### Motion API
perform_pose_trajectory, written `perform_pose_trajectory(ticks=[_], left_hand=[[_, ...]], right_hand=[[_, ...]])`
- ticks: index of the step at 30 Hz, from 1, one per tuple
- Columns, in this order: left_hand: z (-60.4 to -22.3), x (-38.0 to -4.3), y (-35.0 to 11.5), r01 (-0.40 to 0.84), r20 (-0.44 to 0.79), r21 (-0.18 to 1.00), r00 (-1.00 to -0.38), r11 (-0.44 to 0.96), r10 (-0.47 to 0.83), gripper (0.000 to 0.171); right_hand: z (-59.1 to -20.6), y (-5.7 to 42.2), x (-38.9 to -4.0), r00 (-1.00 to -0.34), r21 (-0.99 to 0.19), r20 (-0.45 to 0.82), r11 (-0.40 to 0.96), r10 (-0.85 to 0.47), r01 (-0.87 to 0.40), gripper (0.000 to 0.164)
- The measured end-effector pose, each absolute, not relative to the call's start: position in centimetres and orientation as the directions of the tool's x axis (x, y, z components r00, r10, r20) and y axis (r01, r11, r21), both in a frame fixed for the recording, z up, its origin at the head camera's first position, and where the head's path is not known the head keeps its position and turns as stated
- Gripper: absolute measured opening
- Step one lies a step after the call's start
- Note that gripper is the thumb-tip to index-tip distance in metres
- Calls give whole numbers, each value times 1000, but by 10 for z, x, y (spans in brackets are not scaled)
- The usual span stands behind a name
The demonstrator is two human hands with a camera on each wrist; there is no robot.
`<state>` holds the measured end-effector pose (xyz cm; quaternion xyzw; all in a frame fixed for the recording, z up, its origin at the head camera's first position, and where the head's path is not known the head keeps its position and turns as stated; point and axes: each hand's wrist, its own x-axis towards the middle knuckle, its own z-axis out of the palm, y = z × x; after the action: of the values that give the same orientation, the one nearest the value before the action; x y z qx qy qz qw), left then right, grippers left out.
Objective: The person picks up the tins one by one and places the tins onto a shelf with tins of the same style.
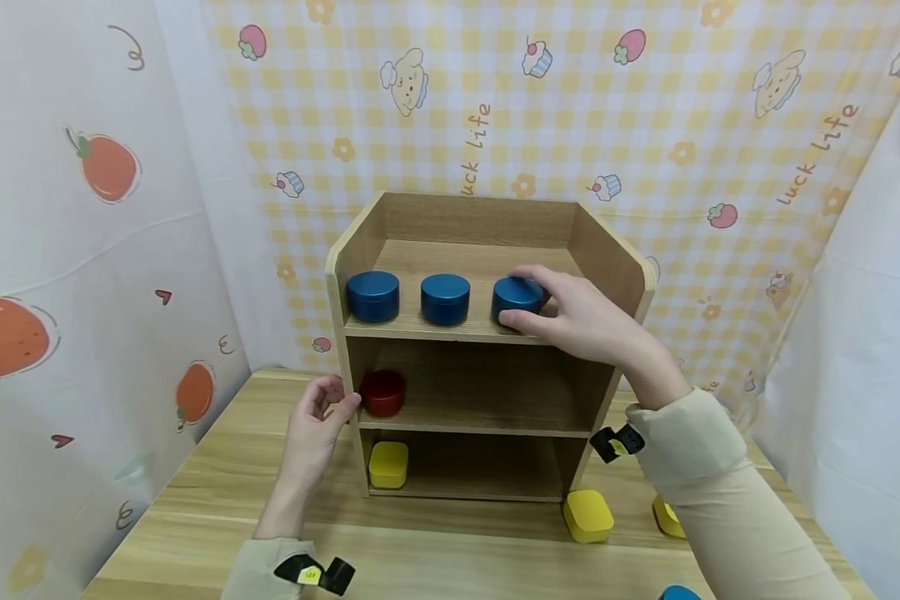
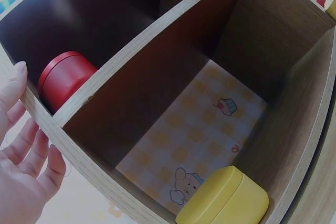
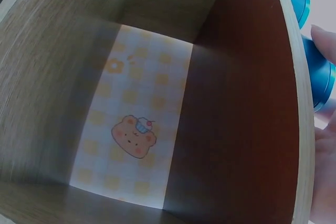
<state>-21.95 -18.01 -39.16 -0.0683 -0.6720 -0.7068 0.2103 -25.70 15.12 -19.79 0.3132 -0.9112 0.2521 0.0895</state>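
My right hand [image 1: 570,312] grips a round blue tin [image 1: 516,297] between thumb and fingers, at the right of the top level of a wooden shelf [image 1: 480,337]. Two more blue tins stand in line with it, a middle one [image 1: 446,300] and a left one [image 1: 373,297]. My left hand [image 1: 318,421] is beside the shelf's left side panel, thumb at its front edge and fingers loosely bent, as the left wrist view also shows. Just past that panel, a round red tin [image 1: 383,393] sits on the middle level. Below it a yellow tin [image 1: 388,465] rests on the bottom level.
On the table right of the shelf lie a yellow tin [image 1: 588,516] and another yellow tin [image 1: 669,518], partly hidden by my right sleeve. A blue lid-like top [image 1: 679,592] shows at the bottom edge. Patterned curtains [image 1: 450,125] hang behind and at both sides.
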Motion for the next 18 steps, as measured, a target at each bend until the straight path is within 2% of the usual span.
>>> perform_pose_trajectory(ticks=[18], left_hand=[[-391,-219,-180,393,382,919,-902,-17,-202,23]], right_hand=[[-202,150,-255,-798,-415,313,682,-514,-602,65]])
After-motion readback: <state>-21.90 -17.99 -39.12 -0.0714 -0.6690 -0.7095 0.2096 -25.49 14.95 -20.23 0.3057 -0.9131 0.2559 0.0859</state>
